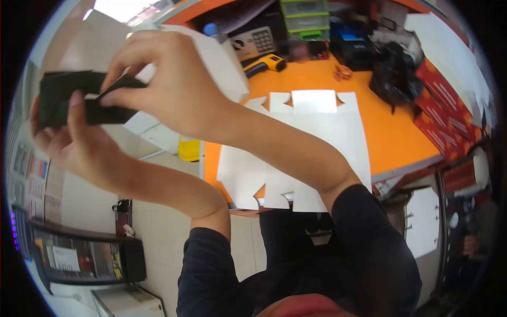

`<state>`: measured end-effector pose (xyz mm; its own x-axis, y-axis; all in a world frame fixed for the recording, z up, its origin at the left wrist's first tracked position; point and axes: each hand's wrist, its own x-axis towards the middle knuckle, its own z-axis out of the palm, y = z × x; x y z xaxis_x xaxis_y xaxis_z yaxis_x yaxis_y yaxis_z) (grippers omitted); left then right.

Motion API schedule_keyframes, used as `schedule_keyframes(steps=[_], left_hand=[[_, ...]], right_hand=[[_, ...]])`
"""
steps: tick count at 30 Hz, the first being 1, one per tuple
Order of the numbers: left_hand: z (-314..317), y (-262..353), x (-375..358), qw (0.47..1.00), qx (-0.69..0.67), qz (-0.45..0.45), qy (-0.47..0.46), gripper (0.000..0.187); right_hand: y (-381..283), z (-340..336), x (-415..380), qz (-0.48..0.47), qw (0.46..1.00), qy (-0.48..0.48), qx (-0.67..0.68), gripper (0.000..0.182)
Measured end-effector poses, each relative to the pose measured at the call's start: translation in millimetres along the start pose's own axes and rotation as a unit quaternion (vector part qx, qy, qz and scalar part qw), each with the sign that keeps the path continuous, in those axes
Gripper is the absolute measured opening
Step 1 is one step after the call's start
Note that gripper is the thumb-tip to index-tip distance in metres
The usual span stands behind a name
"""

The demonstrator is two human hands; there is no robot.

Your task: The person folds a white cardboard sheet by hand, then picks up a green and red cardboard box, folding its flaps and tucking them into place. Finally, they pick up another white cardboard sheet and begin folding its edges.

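At the upper left, off the orange desk's left side, my left hand (pixel 79 142) grips a flat dark green item (pixel 58 98) from below, its fingers and thumb around it. My right hand (pixel 158 79) pinches a dark flap or piece at the item's right part between thumb and fingers. What exactly the item is cannot be made out. A white cut cardboard sheet (pixel 338 132) with notched edges lies flat on the orange desk (pixel 396 137), under my right forearm.
Behind the sheet are a yellow and black handheld tool (pixel 272 62), a keypad device (pixel 253 45), green-edged drawers (pixel 306 21), an orange piece (pixel 343 73) and a black plastic bag (pixel 393 74). Red printed boxes (pixel 443 116) stand right. A yellow object (pixel 188 149) is beside the desk's left edge.
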<state>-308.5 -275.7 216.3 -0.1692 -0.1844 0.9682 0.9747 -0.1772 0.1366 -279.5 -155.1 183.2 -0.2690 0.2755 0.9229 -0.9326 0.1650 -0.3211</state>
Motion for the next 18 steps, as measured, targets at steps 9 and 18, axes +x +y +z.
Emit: schedule_keyframes(steps=[9, 18], left_hand=[[-30, -12, 5, 0.998, -0.019, -0.022, 0.052, 0.044], [-21, 4, 3, 0.998, -0.033, 0.024, 0.05, 0.045]], right_hand=[[-6, -1, -2, 0.037, 0.992, -0.118, 0.018, 0.013], [-18, -8, 3, 0.052, 0.992, -0.067, 0.093, 0.012]])
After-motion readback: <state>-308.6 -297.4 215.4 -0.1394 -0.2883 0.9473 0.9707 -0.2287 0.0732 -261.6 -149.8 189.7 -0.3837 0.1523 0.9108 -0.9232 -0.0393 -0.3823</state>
